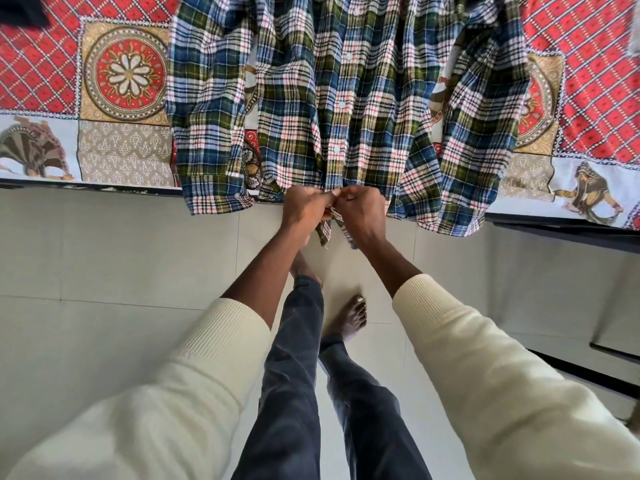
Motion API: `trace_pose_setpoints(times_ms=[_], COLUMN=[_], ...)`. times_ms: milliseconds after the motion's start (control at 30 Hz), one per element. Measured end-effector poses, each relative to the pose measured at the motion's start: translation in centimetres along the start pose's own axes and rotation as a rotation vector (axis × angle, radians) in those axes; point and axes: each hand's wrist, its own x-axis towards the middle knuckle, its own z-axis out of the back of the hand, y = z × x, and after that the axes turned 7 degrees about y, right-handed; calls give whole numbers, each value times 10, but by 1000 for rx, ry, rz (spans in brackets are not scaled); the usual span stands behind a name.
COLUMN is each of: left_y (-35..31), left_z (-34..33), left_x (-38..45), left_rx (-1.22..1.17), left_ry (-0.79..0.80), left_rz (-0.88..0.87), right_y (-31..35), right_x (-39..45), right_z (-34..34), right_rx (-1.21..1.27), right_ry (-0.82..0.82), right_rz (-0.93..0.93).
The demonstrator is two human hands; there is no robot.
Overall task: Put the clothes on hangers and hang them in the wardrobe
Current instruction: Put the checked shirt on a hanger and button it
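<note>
now, the plaid shirt (346, 98) lay spread face-up on the patterned bedspread (124, 74), its hem hanging over the near edge of the bed. both hands were together at that hem, the left hand (306, 207) and right hand (362, 211) each pinching the placket near the bottom button. no hanger was in view. risk was, a tug there could have dragged the shirt off onto the tiled floor (121, 254), or left the fronts misaligned.

Cream ribbed-knit sleeves (485, 341) pushed up the forearms, dark grey trousers (294, 393), and bare feet (349, 317).
</note>
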Motion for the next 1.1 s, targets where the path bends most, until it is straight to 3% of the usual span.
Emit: trace_pose_setpoints(times_ms=[200,333,433,600,700,800,867,967,1100], left_y=[-5,-4,-4,1,-6,-8,-15,-44,-107], left_z=[0,-4,-4,0,9,16,15,16,14], left_x=[3,0,-3,-4,-1,10,19,32,83], left_rx=[68,214,174,221,46,168,352,326,499], left_ry=[-12,-12,23,61,178,202,9,-243,-266], left_rz=[19,-39,-79,-35,68,34,-99,-259,-399], right_y=[2,13,17,10,6,9,16,41,88], right_x=[-2,-4,-4,2,9,12,20,44,104], right_z=[7,11,16,31,43,43,44,60,92], right_rx=[24,-157,-170,109,382,258,156,127,-56], right_ry=[59,81,96,276,429,310,170,44,-51], right_rz=[-3,82,114,-8,-122,-144,-100,-10,149])
